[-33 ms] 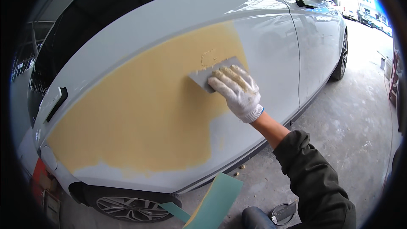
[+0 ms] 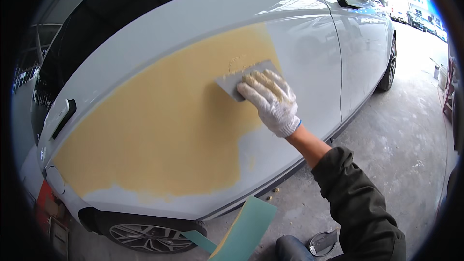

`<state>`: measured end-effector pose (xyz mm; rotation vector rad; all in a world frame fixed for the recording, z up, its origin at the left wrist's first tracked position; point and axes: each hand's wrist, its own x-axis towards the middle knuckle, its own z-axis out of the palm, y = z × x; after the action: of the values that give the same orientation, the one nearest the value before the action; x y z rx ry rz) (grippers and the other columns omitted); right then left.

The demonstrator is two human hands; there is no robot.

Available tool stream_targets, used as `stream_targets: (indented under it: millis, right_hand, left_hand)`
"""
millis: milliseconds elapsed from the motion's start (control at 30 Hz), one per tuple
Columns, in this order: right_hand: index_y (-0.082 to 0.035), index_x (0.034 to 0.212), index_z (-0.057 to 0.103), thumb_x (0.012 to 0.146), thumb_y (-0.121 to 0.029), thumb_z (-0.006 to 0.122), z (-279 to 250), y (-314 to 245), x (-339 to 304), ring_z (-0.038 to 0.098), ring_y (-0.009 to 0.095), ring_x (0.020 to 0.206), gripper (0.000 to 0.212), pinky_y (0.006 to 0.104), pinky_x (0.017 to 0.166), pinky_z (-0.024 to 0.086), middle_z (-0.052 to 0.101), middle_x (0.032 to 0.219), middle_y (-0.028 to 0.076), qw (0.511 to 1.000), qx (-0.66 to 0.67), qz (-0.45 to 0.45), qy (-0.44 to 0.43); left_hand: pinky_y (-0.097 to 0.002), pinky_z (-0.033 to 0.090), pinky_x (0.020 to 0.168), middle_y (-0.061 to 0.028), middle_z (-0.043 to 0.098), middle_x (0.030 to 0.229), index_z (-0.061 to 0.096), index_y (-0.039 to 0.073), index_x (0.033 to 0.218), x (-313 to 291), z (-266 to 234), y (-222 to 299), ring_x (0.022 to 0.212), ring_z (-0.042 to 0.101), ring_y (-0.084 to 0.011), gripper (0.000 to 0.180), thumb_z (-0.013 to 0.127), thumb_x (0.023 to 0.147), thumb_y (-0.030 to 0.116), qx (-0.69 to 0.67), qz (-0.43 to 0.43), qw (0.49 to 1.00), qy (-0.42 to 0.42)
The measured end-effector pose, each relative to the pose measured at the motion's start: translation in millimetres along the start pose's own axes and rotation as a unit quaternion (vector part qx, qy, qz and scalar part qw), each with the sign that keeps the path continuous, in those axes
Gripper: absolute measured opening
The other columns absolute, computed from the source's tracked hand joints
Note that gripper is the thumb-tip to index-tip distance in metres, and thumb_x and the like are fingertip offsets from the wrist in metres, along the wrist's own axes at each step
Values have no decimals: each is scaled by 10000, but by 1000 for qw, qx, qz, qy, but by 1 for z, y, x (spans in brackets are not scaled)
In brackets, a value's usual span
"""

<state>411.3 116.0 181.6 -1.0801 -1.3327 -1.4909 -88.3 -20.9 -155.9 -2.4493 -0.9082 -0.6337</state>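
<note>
My right hand (image 2: 273,101), in a white knitted glove stained yellowish on the fingers, is closed on a flat grey putty spreader (image 2: 227,83). The spreader's long edge lies at the car's door panel, over a broad smooth patch of yellow putty (image 2: 159,130). Just above that edge sits a small rough ring of fresh putty (image 2: 238,63). At the lower edge a green board (image 2: 253,224) sticks up, with yellow putty along its left side. My left hand is out of view, so what supports the board is hidden.
The white car's body (image 2: 309,38) fills most of the view, with a rear wheel (image 2: 150,238) below and door handles at left and upper right. An open round tin (image 2: 323,244) stands on the concrete floor (image 2: 377,150) by my knee (image 2: 292,250). Small putty lumps lie near the sill.
My right hand and the spreader have shifted slightly upward on the panel. The green board has not visibly moved.
</note>
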Motion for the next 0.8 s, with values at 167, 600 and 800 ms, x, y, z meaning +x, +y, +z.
stream_targets:
  millis: [167,600,800]
  right_hand:
    - [-149,1058,689,806,-110,644,15,-9,-1,650,245,1086,260,439,971,511,702,1099,34,1000,8,-19,13]
    - [-166,1014,702,758,-113,704,-33,-50,-80,652,232,1087,262,442,1010,465,707,1096,52,995,28,68,-72]
    - [22,1175,644,921,-42,644,-133,-64,-144,656,151,898,262,279,773,548,684,1076,115,792,247,557,38]
  left_hand:
    - [-522,525,820,-255,640,1106,633,-86,1168,-9,7,-14,926,607,-475,358,639,860,98,108,115,987,-31]
    - [-496,549,777,-215,649,1063,661,-64,1094,7,-4,-10,892,623,-447,331,724,890,190,68,42,997,-9]
    - [-504,548,790,-219,656,1050,661,-45,1101,-20,6,-14,886,630,-443,358,734,888,233,-9,-11,999,-50]
